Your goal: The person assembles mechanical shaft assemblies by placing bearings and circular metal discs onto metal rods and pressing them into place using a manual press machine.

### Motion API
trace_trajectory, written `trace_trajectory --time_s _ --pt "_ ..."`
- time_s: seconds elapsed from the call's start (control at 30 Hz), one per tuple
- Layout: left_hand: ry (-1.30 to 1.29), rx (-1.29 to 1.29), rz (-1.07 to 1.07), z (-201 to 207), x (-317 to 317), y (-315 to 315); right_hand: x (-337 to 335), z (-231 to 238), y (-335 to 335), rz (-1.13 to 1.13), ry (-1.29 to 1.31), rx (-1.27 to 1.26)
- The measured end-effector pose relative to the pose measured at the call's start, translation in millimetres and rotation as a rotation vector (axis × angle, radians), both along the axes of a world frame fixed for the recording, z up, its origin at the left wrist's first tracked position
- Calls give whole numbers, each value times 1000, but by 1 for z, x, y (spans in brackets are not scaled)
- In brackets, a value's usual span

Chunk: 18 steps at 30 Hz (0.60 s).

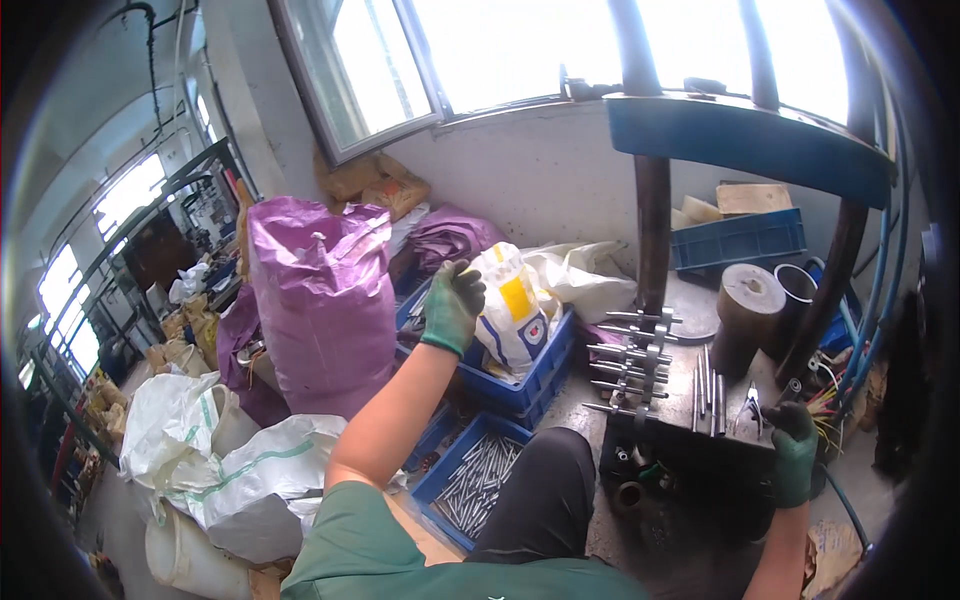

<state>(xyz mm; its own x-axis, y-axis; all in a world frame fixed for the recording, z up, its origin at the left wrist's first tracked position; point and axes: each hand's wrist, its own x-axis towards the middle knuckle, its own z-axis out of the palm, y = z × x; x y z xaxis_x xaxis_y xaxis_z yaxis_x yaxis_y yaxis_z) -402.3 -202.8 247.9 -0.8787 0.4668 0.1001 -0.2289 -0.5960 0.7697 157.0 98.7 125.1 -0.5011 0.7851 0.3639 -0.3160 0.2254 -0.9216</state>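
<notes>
My left hand (453,310), in a green glove with dark fingers, is raised in front of a white bag (515,310) with yellow and blue patches. Its fingers are curled; whatever they hold, if anything, is too small to name. My right hand (794,455), gloved alike, is closed at the right end of a dark machine bed (700,445), and its grip is hidden. Just left of it stand pliers (748,408). Several metal rods (708,390) lie beside them. Left of these, a rack (650,365) carries several pointed metal pins.
A blue crate (470,480) full of metal pins sits by my left knee. Another blue crate (520,395) holds the white bag. A tall purple sack (320,310) and white sacks (235,460) crowd the left. Thick posts (652,240) and a blue beam (745,140) rise ahead.
</notes>
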Motion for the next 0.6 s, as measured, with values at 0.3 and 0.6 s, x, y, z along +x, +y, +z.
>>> trace_trajectory --time_s 0.3,0.6 --pt "901 -568 -836 -120 270 119 -2 -7 46 -526 -324 464" --pt "1692 -1070 -491 -165 321 194 6 -51 90 -672 -559 589"
